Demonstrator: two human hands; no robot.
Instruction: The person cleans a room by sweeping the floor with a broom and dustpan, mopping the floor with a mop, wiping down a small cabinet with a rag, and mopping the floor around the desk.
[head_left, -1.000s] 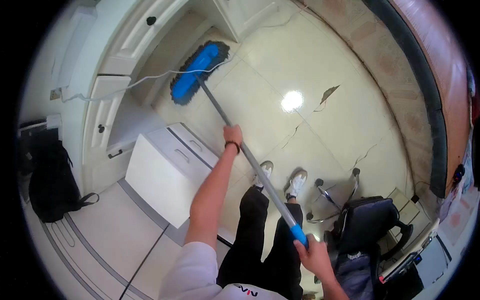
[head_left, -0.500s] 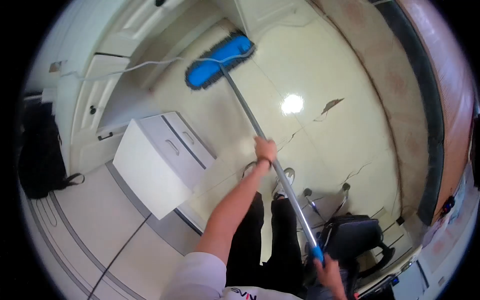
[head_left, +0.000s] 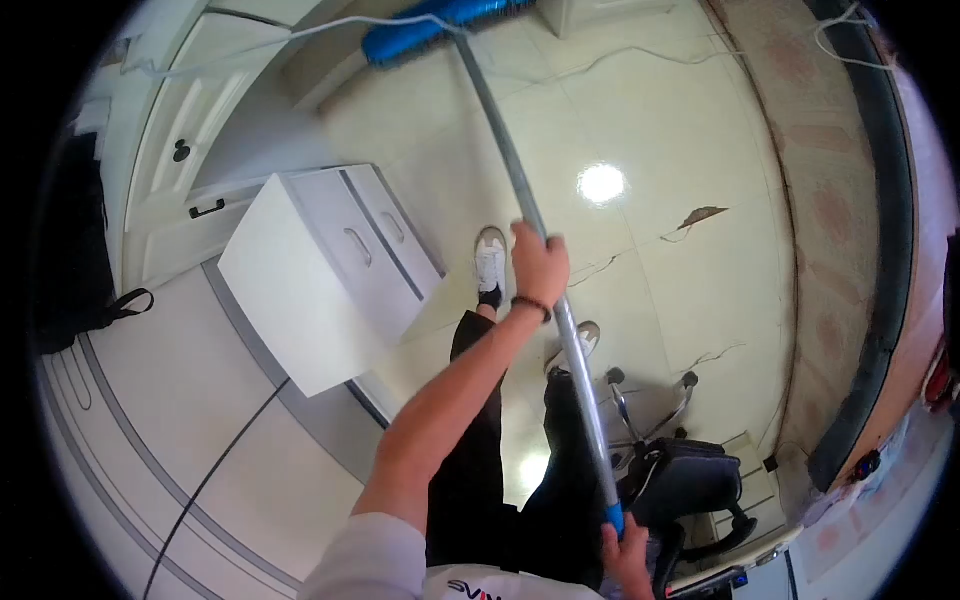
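A long metal handle (head_left: 495, 120) of a flat dust mop runs from the top of the view down toward my body. My left hand (head_left: 540, 265) is closed around the middle of it. Lower down, my right hand (head_left: 625, 556) grips the handle's end, near a blue sleeve. The blue mop head (head_left: 410, 38) with its dark fringe lies far ahead of me, partly cut off by the top edge. A white cable (head_left: 345, 22) crosses in front of the mop head.
A white drawer unit (head_left: 310, 290) stands to my left, beside white cabinets (head_left: 150, 225). On the right runs a long padded edge (head_left: 890, 240). A black wheeled chair (head_left: 690, 475) is close by my right leg. The tiled floor (head_left: 620, 120) shows cracks and a broken patch (head_left: 703, 215).
My left foot has stepped forward. The mop head has moved farther ahead, toward the top edge of the view. Both hands have kept their hold on the handle.
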